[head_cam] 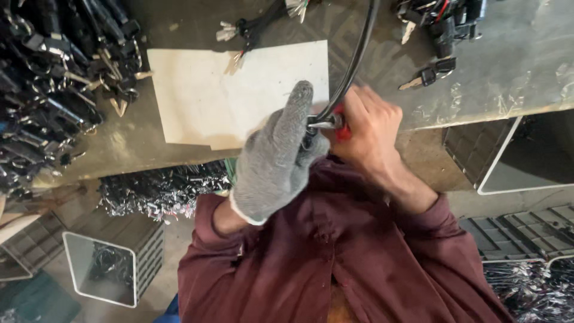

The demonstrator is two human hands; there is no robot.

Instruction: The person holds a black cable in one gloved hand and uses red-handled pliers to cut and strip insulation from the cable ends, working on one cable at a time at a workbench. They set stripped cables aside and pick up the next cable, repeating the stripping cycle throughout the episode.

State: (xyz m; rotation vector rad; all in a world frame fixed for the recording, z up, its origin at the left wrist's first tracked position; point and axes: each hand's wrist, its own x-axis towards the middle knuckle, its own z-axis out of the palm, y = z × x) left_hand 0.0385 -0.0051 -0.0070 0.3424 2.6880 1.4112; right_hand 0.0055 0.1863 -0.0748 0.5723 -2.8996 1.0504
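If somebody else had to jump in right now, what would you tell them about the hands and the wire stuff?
Left hand: in a grey knit glove, closed around the near end of the black cable, at its metal fitting.
Right hand: bare, its grip shut on a red-handled tool pressed against that fitting.
The cable runs up across the white board and off the top of the picture.
Piles of black key-and-wire assemblies lie on the left of the workbench; one single key lies to the right.
Done: cable end held, tool on it.
Left: I cannot tell how far the fitting work has got.
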